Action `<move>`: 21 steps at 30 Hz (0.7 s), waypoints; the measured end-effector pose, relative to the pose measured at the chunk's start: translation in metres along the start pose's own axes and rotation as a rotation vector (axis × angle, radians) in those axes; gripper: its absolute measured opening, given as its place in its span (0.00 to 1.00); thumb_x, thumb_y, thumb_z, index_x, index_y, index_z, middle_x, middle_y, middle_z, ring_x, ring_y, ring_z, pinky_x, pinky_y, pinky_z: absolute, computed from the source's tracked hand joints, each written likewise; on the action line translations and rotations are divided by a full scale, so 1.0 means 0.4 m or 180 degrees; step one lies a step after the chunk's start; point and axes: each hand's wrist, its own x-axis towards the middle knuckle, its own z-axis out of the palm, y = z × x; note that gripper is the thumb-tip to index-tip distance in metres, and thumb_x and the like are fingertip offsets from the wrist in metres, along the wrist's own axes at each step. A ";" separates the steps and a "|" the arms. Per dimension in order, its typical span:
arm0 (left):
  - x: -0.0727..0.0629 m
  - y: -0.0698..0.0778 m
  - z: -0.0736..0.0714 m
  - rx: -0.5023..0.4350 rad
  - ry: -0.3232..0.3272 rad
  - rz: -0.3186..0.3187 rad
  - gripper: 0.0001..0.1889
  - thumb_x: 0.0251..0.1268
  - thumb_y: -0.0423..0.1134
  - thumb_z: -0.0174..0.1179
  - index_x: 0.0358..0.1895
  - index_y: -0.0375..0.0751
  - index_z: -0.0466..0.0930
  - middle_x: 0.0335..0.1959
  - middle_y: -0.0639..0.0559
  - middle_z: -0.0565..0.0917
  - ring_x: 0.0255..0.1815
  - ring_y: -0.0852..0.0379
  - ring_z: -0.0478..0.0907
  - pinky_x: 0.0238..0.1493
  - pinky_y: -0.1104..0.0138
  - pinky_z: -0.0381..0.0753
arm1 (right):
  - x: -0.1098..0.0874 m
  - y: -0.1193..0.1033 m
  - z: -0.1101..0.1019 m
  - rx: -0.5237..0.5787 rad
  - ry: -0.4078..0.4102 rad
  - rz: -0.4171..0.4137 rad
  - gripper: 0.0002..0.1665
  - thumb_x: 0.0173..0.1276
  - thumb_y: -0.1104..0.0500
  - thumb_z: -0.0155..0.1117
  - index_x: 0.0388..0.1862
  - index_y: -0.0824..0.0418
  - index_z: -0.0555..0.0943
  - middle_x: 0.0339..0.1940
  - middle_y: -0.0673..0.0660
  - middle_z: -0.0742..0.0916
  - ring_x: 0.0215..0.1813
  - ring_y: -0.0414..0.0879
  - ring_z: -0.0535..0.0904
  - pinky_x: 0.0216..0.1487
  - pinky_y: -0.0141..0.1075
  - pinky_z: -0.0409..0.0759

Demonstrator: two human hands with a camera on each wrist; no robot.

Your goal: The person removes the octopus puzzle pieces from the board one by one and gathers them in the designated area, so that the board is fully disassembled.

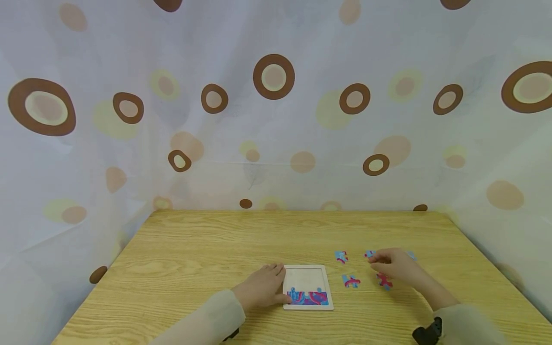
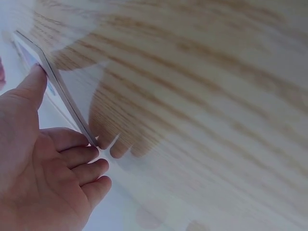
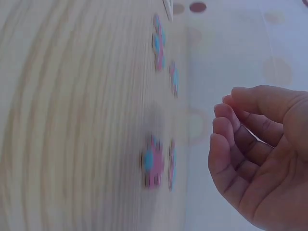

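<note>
A square wooden puzzle tray (image 1: 305, 267) lies on the table, its lower part filled with blue, pink and purple pieces (image 1: 308, 298). My left hand (image 1: 264, 286) rests at the tray's left edge, fingers fairly straight. In the left wrist view its thumb (image 2: 34, 86) touches the tray's rim and the other fingers lie along the side. Above the loose pieces on the right hovers my right hand (image 1: 398, 266). Its fingers are loosely bent, and the right wrist view shows nothing between them. Closest below it are a red-and-blue jigsaw piece (image 1: 384, 281) and another piece (image 1: 369, 254) by the fingertips.
Two more jigsaw pieces lie between tray and right hand, one farther back (image 1: 341, 257) and one nearer (image 1: 351, 281). Another piece (image 1: 411, 255) shows partly behind the right hand. A patterned curtain (image 1: 276, 182) hangs around the wooden table (image 1: 207, 249).
</note>
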 end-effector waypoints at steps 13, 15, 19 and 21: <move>-0.006 -0.008 0.004 -0.0157 0.0033 0.0042 0.42 0.61 0.64 0.48 0.68 0.34 0.59 0.68 0.43 0.60 0.69 0.50 0.55 0.66 0.61 0.56 | 0.078 -0.123 0.137 -0.0158 -0.0390 -0.0588 0.09 0.64 0.63 0.59 0.40 0.68 0.80 0.28 0.49 0.80 0.25 0.38 0.72 0.24 0.31 0.75; -0.007 -0.009 0.004 -0.0180 0.0033 0.0031 0.42 0.60 0.65 0.48 0.68 0.34 0.58 0.68 0.43 0.60 0.69 0.50 0.55 0.66 0.62 0.55 | 0.086 -0.136 0.156 -0.0191 -0.0448 -0.0630 0.09 0.64 0.64 0.59 0.40 0.68 0.80 0.28 0.49 0.80 0.25 0.38 0.72 0.24 0.31 0.74; -0.008 -0.010 0.005 -0.0190 0.0052 0.0000 0.44 0.58 0.66 0.49 0.68 0.35 0.58 0.68 0.43 0.61 0.69 0.50 0.55 0.66 0.62 0.56 | 0.101 -0.157 0.195 -0.0106 -0.0586 -0.0709 0.08 0.64 0.65 0.59 0.39 0.68 0.81 0.28 0.49 0.80 0.24 0.39 0.72 0.24 0.31 0.75; -0.008 -0.011 0.006 -0.0172 0.0066 0.0007 0.44 0.58 0.67 0.49 0.68 0.35 0.59 0.68 0.44 0.61 0.69 0.50 0.55 0.66 0.62 0.56 | 0.107 -0.165 0.215 -0.0088 -0.0646 -0.0722 0.08 0.63 0.65 0.59 0.39 0.68 0.81 0.27 0.48 0.80 0.25 0.39 0.73 0.25 0.31 0.75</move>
